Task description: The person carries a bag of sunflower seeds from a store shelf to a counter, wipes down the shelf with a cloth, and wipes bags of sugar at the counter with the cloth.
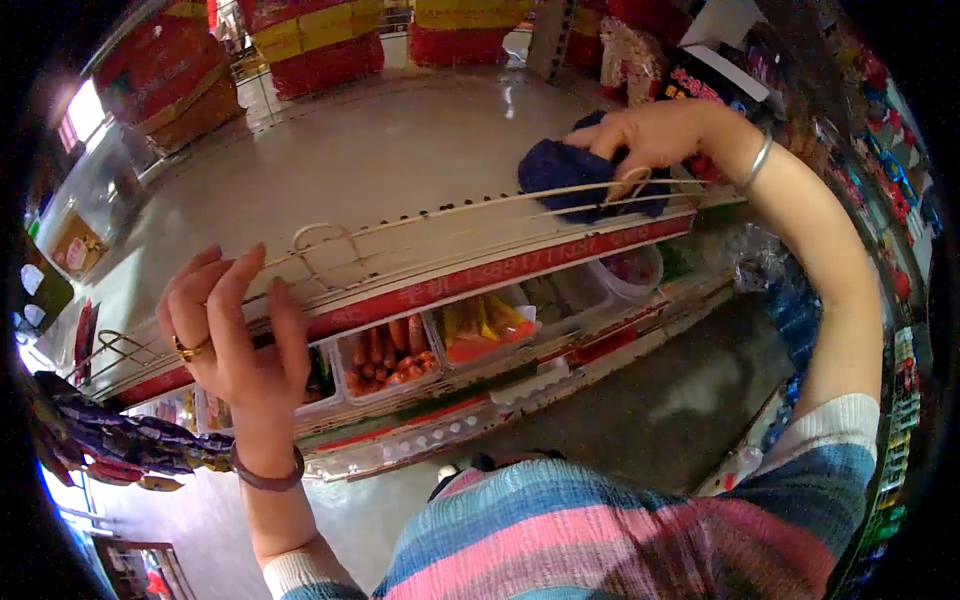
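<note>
Found open to passage over the middle of the grey shelf (390, 140), between left hand (230, 330) at the front edge and right hand (655, 135) on dark blue cloth (560, 172). Blocked at the rear by red-and-yellow packages (325, 60); restricted at far left by a clear container (105, 210), at right rear by a black box (700, 90). Fenced along the front by a wire rail (450, 209), passable from above. Limited beneath by a red label strip (490, 272), just above food trays (390, 360); reachable from the front. Obstructed at lower left by hanging packets (120, 430).
</note>
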Available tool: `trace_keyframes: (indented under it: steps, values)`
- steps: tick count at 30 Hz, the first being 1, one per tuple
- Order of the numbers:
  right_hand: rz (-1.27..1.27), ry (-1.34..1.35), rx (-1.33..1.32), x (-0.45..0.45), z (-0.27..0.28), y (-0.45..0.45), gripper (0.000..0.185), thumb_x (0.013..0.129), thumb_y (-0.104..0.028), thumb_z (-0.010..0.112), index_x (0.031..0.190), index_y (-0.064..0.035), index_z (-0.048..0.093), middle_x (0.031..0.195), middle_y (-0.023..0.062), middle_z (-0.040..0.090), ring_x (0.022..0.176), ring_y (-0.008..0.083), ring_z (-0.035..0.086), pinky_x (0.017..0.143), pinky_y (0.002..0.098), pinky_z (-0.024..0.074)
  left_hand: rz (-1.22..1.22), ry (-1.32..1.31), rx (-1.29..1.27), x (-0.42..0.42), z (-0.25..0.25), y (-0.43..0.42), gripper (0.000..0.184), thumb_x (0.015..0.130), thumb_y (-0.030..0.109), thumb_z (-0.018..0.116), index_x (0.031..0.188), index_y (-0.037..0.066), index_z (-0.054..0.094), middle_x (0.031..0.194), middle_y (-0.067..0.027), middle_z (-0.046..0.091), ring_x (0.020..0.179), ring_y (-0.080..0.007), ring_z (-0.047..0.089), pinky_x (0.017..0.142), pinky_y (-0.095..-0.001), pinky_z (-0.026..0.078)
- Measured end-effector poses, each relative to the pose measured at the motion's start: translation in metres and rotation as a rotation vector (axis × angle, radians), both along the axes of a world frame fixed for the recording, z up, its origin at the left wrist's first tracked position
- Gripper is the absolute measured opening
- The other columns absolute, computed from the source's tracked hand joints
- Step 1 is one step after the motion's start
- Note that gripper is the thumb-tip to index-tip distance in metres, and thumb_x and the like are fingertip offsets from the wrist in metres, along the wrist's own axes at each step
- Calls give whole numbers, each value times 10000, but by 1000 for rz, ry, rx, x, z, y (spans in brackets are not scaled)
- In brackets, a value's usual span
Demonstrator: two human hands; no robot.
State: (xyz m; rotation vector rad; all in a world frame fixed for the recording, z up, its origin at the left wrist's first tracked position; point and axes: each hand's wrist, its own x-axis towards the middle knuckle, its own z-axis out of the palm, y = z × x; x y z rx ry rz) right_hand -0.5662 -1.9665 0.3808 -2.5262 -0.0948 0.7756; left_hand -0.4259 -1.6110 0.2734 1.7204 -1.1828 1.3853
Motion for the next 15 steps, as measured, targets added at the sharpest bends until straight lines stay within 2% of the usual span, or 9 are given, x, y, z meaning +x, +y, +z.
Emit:
trace_keyframes:
  steps: [1, 3, 6, 7, 10, 11, 14, 15]
  values:
    - [-36, 20, -13, 1, -1, -7, 343, 746, -172, 697, 1051, -23, 653, 1166, 118, 557, 1108, 249, 501, 942, 352, 401, 22, 4, 1, 0, -1, 0, 273, 728, 34, 623, 1000, 48, 629, 919, -111, 560, 940, -310, 541, 858, -415, 402]
    - [207, -95, 45, 9, -3, -23, 343, 712, -129, 707, 1034, -19, 659, 1068, 104, 615, 1035, 236, 542, 894, 381, 438, 19, -6, 9, 1, 0, -1, 276, 730, 30, 616, 1005, 48, 628, 921, -112, 562, 945, -310, 541, 858, -413, 403]
    - [-18, 63, -305, -10, 16, -30, 314, 654, -42, 718, 962, 6, 680, 1223, 101, 530, 1133, 245, 493, 997, 319, 357, 30, 3, 20, 1, 0, 0, 267, 743, 32, 609, 1009, 46, 627, 937, -121, 565, 954, -314, 539, 863, -417, 407]
    - [-141, 68, -403, -23, 14, -36, 297, 626, -29, 708, 918, 10, 675, 1145, 100, 555, 1090, 253, 513, 938, 334, 401, 25, 9, 18, -1, -2, 0, 262, 749, 34, 606, 1010, 45, 626, 944, -125, 565, 958, -315, 539, 866, -419, 409]
    - [-51, 11, -565, -40, 13, -51, 290, 602, -13, 699, 890, 10, 668, 1056, 96, 563, 1028, 260, 532, 871, 361, 434, 22, 35, 5, -1, -4, -1, 246, 768, 42, 598, 1013, 39, 623, 976, -141, 567, 970, -323, 537, 874, -426, 412]
    - [-11, 24, -584, -42, 16, -44, 284, 583, -25, 698, 858, 25, 648, 1035, 111, 570, 994, 287, 547, 830, 378, 448, 31, 37, 11, -1, -5, -1, 235, 783, 51, 589, 1016, 33, 617, 1005, -152, 566, 979, -329, 536, 877, -432, 413]
    - [30, 150, -831, -37, 9, -57, 248, 584, -46, 697, 804, 39, 623, 1055, 139, 575, 976, 318, 559, 796, 391, 458, 56, 13, 27, -2, -3, 0, 240, 783, 47, 584, 1021, 32, 615, 1005, -151, 573, 984, -329, 536, 871, -429, 414]
    - [-20, 138, -1001, -38, 11, -39, 190, 611, -83, 681, 758, 21, 622, 1045, 149, 577, 960, 317, 570, 762, 404, 464, 51, -1, 30, -2, -3, 0, 240, 785, 47, 581, 1022, 33, 615, 1003, -151, 576, 984, -329, 536, 867, -428, 415]
